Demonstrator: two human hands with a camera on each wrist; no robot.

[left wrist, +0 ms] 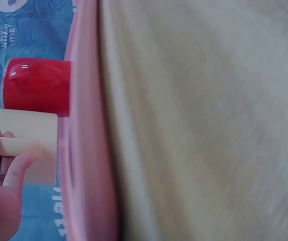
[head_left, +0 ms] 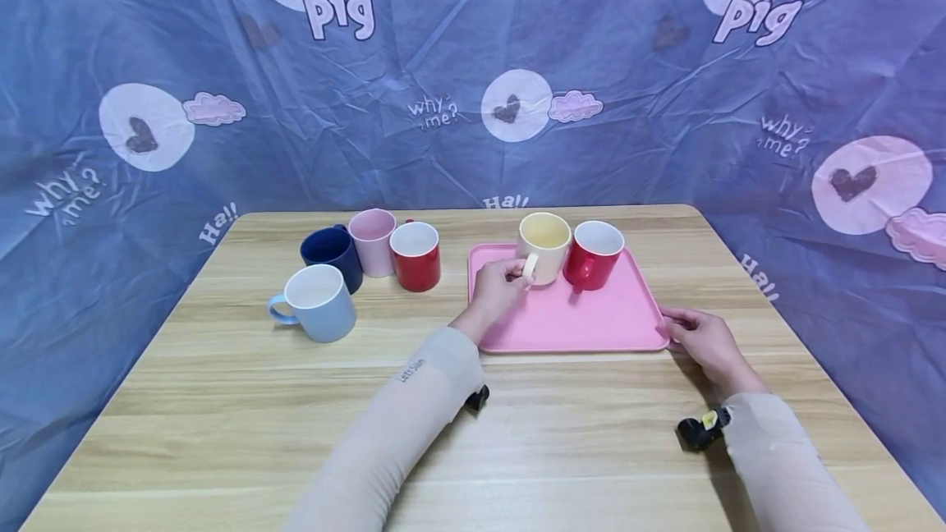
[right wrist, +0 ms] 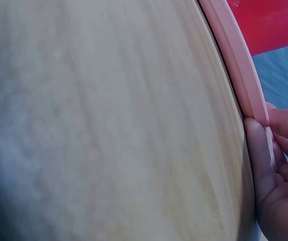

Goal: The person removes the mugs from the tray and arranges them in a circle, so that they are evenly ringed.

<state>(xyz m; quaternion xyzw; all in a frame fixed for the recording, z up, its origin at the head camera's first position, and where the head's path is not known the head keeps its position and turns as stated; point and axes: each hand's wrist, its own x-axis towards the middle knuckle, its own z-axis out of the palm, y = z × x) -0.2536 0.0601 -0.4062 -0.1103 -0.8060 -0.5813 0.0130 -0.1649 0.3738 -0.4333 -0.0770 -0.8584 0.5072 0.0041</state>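
Note:
My left hand (head_left: 497,294) pinches the handle of a cream mug (head_left: 548,263) above the back of a pink tray (head_left: 584,320). In the left wrist view, thumb and fingers close round that handle; the mug's base lies near the tray, but contact is unclear. Beside it a red mug (head_left: 594,257), white inside, stands upright on the tray, its handle toward me. At the tray's front right corner my right hand (head_left: 705,343) grips the rim. The right wrist view shows the thumb and fingers of the right hand (right wrist: 282,186) holding that corner.
Left of the tray on the wooden table (head_left: 296,433) are a light blue mug (head_left: 325,310), a navy mug (head_left: 336,257), a pink mug (head_left: 375,249) and a second red mug (head_left: 416,261). A printed blue cloth (head_left: 443,48) hangs behind the table.

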